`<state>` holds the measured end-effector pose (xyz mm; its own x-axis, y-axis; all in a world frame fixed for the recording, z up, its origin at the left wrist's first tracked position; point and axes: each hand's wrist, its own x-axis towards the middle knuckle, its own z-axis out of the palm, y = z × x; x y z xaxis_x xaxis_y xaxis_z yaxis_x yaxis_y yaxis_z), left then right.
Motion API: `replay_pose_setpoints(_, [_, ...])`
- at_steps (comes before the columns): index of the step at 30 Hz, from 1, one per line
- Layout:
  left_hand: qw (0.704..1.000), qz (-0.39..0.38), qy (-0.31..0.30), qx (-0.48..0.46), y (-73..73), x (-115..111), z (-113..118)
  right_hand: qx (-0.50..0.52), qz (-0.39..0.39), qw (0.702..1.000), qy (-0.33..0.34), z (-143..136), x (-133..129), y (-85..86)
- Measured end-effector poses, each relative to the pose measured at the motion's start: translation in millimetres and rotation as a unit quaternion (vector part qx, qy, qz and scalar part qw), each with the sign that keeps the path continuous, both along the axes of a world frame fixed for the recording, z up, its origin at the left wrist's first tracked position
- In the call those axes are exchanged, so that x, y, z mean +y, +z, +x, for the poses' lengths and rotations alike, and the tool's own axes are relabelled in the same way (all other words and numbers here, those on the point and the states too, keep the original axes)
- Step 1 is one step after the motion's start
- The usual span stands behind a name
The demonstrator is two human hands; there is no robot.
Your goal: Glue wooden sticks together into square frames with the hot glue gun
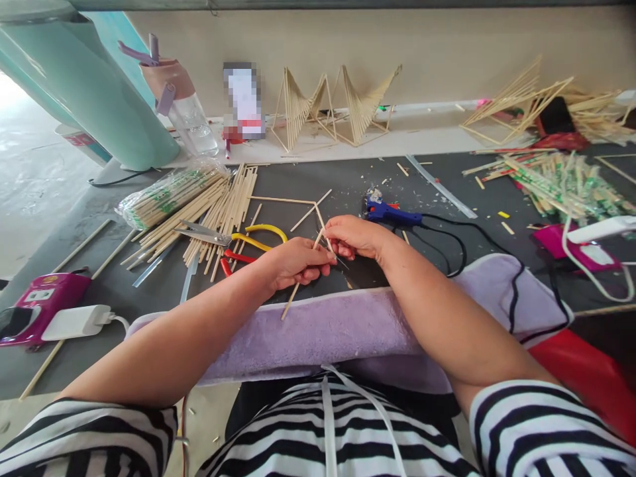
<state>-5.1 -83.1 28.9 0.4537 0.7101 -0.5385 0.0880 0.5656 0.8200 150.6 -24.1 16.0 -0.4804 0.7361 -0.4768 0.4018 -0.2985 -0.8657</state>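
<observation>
My left hand (293, 263) pinches a thin bamboo stick (289, 301) that slants down toward the purple towel (322, 328). My right hand (354, 236) touches it from the right and grips the near corner of a flat frame of glued sticks (298, 201), which lies on the dark table (348, 179). The two hands meet at the joint where the sticks cross. Both forearms rest on the towel at the table's near edge.
Pliers with yellow and red handles (248, 242) lie left of the hands beside loose sticks (218, 209) and a bagged bundle (166, 192). A blue glue gun (390, 212) with black cord lies right. Finished stick fans (332, 106) stand behind. More sticks (556, 175) lie far right.
</observation>
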Motion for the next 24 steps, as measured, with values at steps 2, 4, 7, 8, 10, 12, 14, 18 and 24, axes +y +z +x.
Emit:
replay_pose_setpoints(2, [1.0, -0.003, 0.0, 0.009, 0.9, -1, 0, 0.001, 0.001, 1.0, 0.004, 1, 1, -1.0])
replay_pose_setpoints(4, [1.0, -0.002, 0.004, 0.028, 1.1, -2, 2, 0.004, 0.006, 1.0, 0.006, 1, 2, -2.3])
replay_pose_setpoints(7, [0.999, 0.014, 0.009, 0.043, -0.7, -2, 6, 0.002, 0.02, 1.0, 0.009, 1, 2, -4.0])
replay_pose_setpoints(8, [0.999, 0.02, 0.011, 0.049, -1.8, -2, 7, -0.001, 0.023, 1.0, 0.01, 1, 2, -4.4])
replay_pose_setpoints(10, [0.998, 0.028, 0.01, 0.059, -3.5, -2, 9, -0.007, 0.025, 1.0, 0.013, 1, 2, -4.3])
replay_pose_setpoints(12, [0.997, 0.035, 0.004, 0.069, -4.0, -2, 9, -0.012, 0.025, 1.0, 0.015, 1, 1, -3.5])
replay_pose_setpoints(14, [0.997, 0.037, -0.008, 0.074, -3.0, -1, 7, -0.02, 0.027, 0.999, 0.015, 1, 0, -2.4])
replay_pose_setpoints(18, [0.998, 0.02, -0.008, 0.066, -0.5, 0, -1, -0.055, 0.068, 0.996, 0.005, 2, -2, 0.0])
replay_pose_setpoints(24, [0.998, 0.048, 0.035, -0.001, 2.3, 2, -13, -0.162, 0.26, 0.948, -0.082, 33, 7, 15.8])
